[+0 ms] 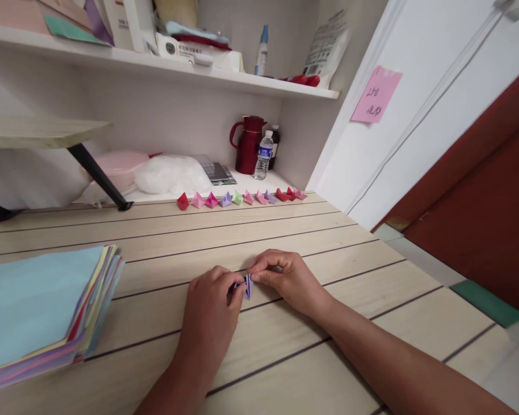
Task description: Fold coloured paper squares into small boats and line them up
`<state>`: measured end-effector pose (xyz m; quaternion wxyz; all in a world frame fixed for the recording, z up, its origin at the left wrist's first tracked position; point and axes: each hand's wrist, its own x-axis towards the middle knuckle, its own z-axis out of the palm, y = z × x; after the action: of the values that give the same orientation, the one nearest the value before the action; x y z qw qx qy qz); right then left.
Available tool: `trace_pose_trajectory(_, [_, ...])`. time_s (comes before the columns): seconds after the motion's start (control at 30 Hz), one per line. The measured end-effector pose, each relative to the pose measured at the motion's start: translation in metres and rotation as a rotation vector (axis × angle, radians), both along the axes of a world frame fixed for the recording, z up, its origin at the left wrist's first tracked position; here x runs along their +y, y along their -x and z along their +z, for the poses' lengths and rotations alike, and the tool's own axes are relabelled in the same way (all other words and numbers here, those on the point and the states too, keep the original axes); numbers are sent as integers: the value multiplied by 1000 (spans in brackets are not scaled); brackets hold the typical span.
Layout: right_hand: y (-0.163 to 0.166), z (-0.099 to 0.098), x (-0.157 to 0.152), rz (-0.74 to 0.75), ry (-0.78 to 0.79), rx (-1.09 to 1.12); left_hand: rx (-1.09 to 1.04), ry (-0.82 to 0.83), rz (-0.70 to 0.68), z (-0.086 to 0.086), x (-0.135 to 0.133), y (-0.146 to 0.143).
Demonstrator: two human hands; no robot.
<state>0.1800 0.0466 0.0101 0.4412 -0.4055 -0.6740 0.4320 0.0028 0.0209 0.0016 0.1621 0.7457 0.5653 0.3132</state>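
Note:
A small folded piece of purple paper [248,286] is held between my two hands above the middle of the table. My left hand [214,302] pinches its left side between thumb and fingers. At its upper right edge, the thumb and fingertips of my right hand [285,276] are pinched on the same paper. Fingers cover part of the fold, so its full shape is hidden. Along the far edge of the table stands a row of several small folded paper boats [225,199] in red, pink, purple and green.
A stack of coloured paper [38,305] with light blue on top lies at the left of the slatted table [155,230]. Behind stand a dark red jug [247,147] and a water bottle [263,157]. A black-legged wooden stand [43,132] is at the left, under a loaded shelf [155,66].

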Motion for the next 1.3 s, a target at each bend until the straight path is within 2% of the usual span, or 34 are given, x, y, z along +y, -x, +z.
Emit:
trace_pose_trajectory(0.17, [1, 1, -1, 52, 25, 1, -30, 34, -10, 3, 0, 1])
trace_pose_trajectory(0.4, [2, 1, -1, -22, 93, -14, -35, 34, -25, 2, -1, 1])
trace_pose_trajectory(0.5, [1, 0, 0, -7, 110, -4, -29, 25, -24, 1, -1, 0])
trace_pose_trajectory(0.7, [3, 3, -3, 32, -12, -28, -28, 16, -26, 0, -2, 0])
trace_pose_trajectory(1.3, [-1, 8, -1, 16, 7, -12, -135, 40, -31, 3, -1, 2])
